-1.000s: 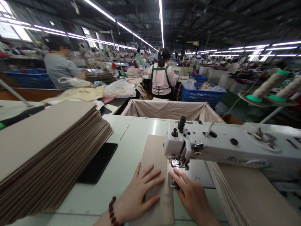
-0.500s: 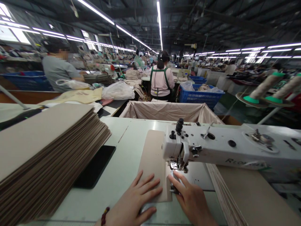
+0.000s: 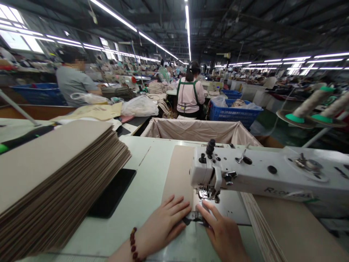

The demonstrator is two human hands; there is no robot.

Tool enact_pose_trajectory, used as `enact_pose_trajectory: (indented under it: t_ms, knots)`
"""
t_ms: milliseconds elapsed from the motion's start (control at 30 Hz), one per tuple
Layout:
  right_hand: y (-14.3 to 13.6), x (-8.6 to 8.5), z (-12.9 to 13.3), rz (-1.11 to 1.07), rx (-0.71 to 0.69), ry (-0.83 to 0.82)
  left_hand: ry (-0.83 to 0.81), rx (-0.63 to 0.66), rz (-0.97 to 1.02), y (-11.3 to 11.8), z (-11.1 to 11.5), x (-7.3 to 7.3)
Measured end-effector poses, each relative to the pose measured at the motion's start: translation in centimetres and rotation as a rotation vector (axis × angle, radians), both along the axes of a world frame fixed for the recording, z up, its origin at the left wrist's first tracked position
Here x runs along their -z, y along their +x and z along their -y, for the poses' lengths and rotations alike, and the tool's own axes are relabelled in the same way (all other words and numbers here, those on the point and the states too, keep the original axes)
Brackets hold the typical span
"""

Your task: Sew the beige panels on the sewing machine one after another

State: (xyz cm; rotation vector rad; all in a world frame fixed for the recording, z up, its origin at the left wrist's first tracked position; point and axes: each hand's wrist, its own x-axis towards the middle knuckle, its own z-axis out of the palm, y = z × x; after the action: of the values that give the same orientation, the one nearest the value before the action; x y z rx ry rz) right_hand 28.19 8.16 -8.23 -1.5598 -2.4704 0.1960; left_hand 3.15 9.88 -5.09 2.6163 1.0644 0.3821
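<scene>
A beige fabric panel [image 3: 178, 174] lies flat on the pale green table, its right edge under the presser foot of a white sewing machine [image 3: 245, 174]. My left hand [image 3: 167, 222] rests palm down on the panel's near end, fingers stretched out. By the needle area, my right hand [image 3: 220, 225] has its fingers extended, with the fingertips at the panel's near right edge just in front of the presser foot [image 3: 203, 193]. Nothing is gripped in either hand. The stitching point itself is too small to make out.
A tall stack of beige panels [image 3: 68, 174] stands at the left, beside a black phone-like slab [image 3: 113, 194]. More panels [image 3: 297, 222] lie right of the machine. Behind the table is a cloth-lined bin [image 3: 196, 129]. Thread cones [image 3: 308, 105] stand at right; co-workers sit beyond.
The panel has slid away from me under the presser foot, its near end now closer to the machine. My left hand has moved slightly forward with it; my right hand stays nearly in place.
</scene>
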Motion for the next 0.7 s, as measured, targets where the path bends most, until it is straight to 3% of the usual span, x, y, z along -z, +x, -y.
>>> enact_pose_trajectory:
  t_ms: [367,700]
  knots:
    - [0.5,1.3,-0.2,-0.067,-0.026,0.016,0.016,-0.086,0.011,0.6,-2.8,1.2]
    - [0.8,1.7,-0.3,-0.074,-0.045,0.0,0.008,-0.121,-0.011,0.9,-2.9,0.9]
